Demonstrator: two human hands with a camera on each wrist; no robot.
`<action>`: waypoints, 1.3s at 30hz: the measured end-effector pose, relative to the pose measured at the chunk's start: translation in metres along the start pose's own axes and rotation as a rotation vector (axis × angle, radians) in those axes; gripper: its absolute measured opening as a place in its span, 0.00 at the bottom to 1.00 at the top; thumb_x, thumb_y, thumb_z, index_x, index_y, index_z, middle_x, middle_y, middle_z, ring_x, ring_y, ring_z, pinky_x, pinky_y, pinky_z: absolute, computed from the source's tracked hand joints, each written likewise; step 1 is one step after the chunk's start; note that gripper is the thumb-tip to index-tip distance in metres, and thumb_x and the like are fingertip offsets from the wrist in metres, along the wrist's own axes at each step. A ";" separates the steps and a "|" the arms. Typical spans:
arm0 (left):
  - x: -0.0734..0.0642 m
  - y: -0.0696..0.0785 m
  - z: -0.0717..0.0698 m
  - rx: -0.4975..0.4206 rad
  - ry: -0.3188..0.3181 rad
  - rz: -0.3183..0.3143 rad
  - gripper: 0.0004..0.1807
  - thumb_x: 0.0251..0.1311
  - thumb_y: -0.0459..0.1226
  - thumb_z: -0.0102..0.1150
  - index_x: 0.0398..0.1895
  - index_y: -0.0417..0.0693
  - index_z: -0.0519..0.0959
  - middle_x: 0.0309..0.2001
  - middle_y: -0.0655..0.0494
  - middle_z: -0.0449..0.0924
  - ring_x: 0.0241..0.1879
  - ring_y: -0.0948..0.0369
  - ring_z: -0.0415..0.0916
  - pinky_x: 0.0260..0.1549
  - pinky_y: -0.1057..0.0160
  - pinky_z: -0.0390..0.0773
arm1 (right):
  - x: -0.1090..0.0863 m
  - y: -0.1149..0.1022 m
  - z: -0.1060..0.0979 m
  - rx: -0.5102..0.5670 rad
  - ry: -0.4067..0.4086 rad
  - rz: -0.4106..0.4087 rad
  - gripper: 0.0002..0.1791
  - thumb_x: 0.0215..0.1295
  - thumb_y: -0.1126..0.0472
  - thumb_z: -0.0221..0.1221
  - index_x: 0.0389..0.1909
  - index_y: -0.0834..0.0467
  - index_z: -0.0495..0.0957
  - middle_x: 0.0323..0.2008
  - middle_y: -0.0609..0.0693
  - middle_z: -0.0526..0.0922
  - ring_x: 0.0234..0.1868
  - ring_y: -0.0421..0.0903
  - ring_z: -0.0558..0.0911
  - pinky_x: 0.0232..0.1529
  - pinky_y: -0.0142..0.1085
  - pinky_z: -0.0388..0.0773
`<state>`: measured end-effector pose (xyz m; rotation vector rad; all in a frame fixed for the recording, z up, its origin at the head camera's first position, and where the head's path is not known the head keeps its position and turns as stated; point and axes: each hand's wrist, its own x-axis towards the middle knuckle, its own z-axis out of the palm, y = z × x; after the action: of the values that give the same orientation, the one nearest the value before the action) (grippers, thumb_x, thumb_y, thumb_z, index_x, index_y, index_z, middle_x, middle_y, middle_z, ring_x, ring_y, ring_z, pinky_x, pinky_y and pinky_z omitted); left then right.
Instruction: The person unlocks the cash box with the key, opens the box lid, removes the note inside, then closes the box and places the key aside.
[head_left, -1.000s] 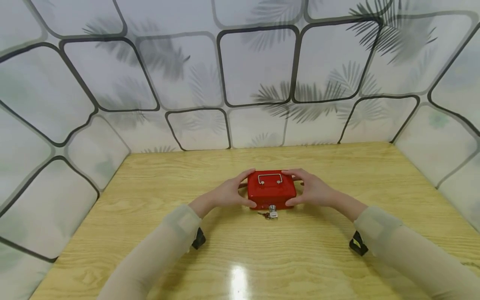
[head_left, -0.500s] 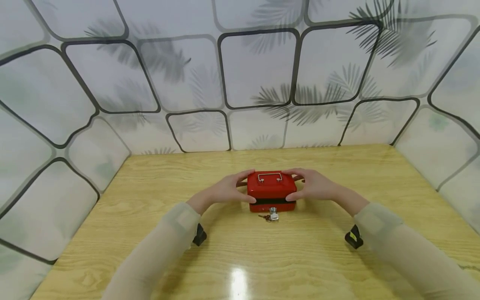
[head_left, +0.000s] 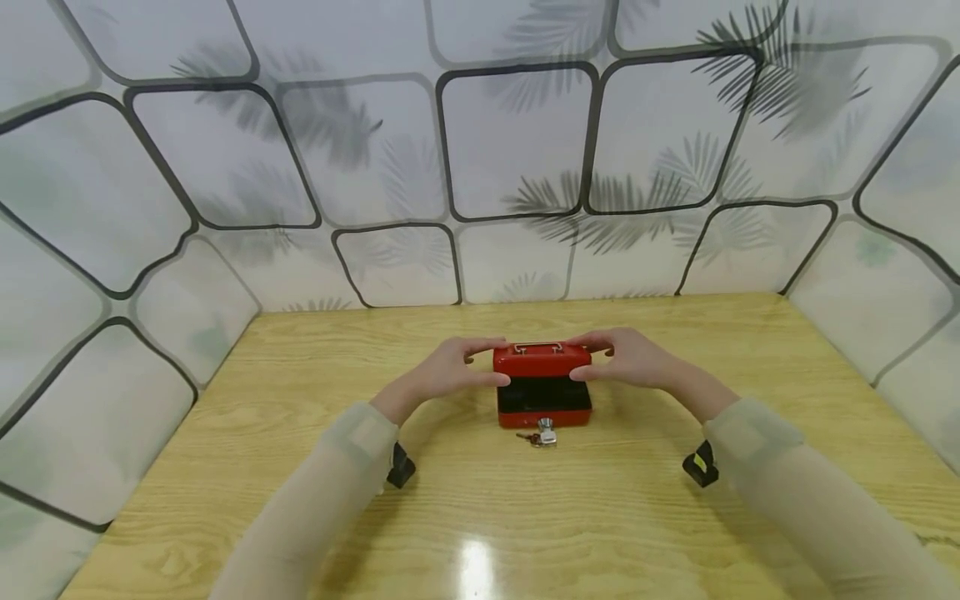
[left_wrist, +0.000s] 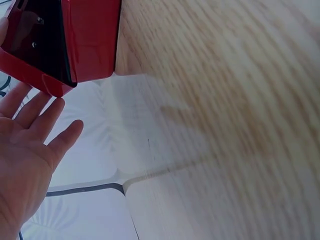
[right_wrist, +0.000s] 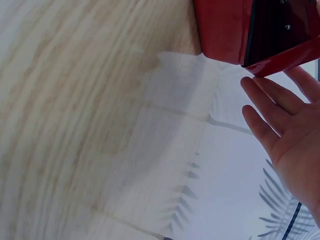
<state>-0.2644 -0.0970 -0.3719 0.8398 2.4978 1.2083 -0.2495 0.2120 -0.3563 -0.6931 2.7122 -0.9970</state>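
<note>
A small red cash box stands on the wooden table, its lid raised and tilted back so the black inside shows. My left hand holds the lid's left edge, thumb at the front corner and fingers behind. On the opposite edge, my right hand grips the lid the same way. Both wrist views show fingers touching the lid's outer face, the left fingers and the right fingers. A silver padlock hangs at the box's front, and small keys lie beside it.
The light wooden table reaches back to a pale patterned wall covering with dark outlines and leaf prints. Similar covering borders the left and right sides. A black wrist device sits under the left sleeve, another device under the right.
The lid was down on the box one second ago and opened a gap half a second ago. Now it is raised further, both hands moving up and back with it.
</note>
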 end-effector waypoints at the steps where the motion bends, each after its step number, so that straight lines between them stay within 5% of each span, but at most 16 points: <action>1: 0.000 0.000 0.000 -0.004 0.011 -0.002 0.35 0.56 0.49 0.69 0.67 0.51 0.72 0.66 0.57 0.69 0.66 0.58 0.63 0.63 0.52 0.64 | 0.000 0.000 0.000 -0.002 0.006 0.001 0.34 0.57 0.44 0.67 0.61 0.58 0.76 0.56 0.56 0.79 0.56 0.55 0.75 0.56 0.54 0.71; 17: 0.015 0.016 -0.002 -0.254 0.237 0.050 0.17 0.62 0.38 0.64 0.53 0.40 0.81 0.48 0.49 0.83 0.49 0.54 0.80 0.49 0.57 0.77 | 0.014 -0.002 -0.007 0.038 0.236 0.007 0.28 0.65 0.47 0.63 0.56 0.65 0.78 0.49 0.60 0.82 0.44 0.53 0.80 0.45 0.49 0.77; 26: 0.035 0.009 -0.002 -0.256 0.380 0.039 0.18 0.63 0.40 0.64 0.53 0.40 0.80 0.46 0.49 0.83 0.47 0.55 0.79 0.51 0.57 0.75 | 0.033 -0.001 -0.007 0.087 0.346 0.007 0.23 0.65 0.47 0.62 0.49 0.62 0.82 0.42 0.56 0.85 0.41 0.52 0.80 0.42 0.46 0.76; 39: 0.049 0.006 -0.002 -0.295 0.435 0.046 0.16 0.64 0.38 0.63 0.50 0.37 0.81 0.43 0.45 0.83 0.44 0.54 0.79 0.49 0.59 0.76 | 0.047 0.003 -0.004 0.137 0.373 0.032 0.24 0.66 0.43 0.59 0.49 0.60 0.82 0.40 0.55 0.85 0.38 0.49 0.82 0.42 0.45 0.77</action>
<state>-0.3024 -0.0660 -0.3642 0.6120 2.5216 1.8907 -0.2929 0.1937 -0.3556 -0.4776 2.9099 -1.4130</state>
